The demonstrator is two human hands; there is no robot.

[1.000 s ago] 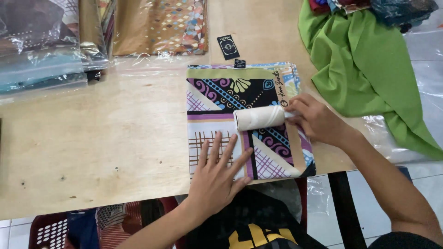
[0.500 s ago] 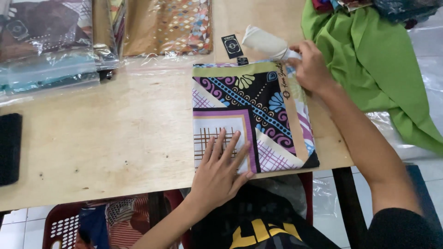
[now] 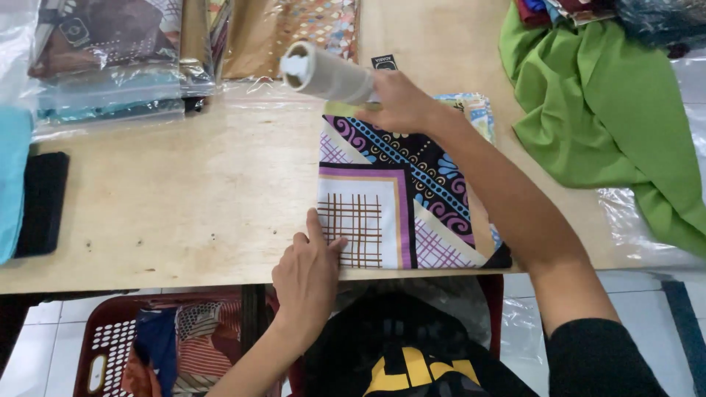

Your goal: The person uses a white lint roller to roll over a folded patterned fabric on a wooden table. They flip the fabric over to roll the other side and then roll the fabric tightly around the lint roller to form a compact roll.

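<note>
A folded patterned cloth (image 3: 412, 184) in black, purple, blue and white lies on the wooden table (image 3: 184, 198) near its front edge. My left hand (image 3: 309, 272) rests on the cloth's near left corner, fingers together, pressing it down. My right hand (image 3: 401, 103) is above the cloth's far edge and grips a white roller (image 3: 323, 73), a cylinder held off the table and pointing left.
A green cloth (image 3: 603, 110) is heaped at the right. Bagged folded fabrics (image 3: 110, 66) are stacked at the far left, with a black flat object (image 3: 40, 202) beside them. A red basket (image 3: 147, 345) with fabrics stands under the table.
My right hand lifted the white roller off the cloth and carried it up and to the left. My left hand slid from the cloth's middle to its near left corner.
</note>
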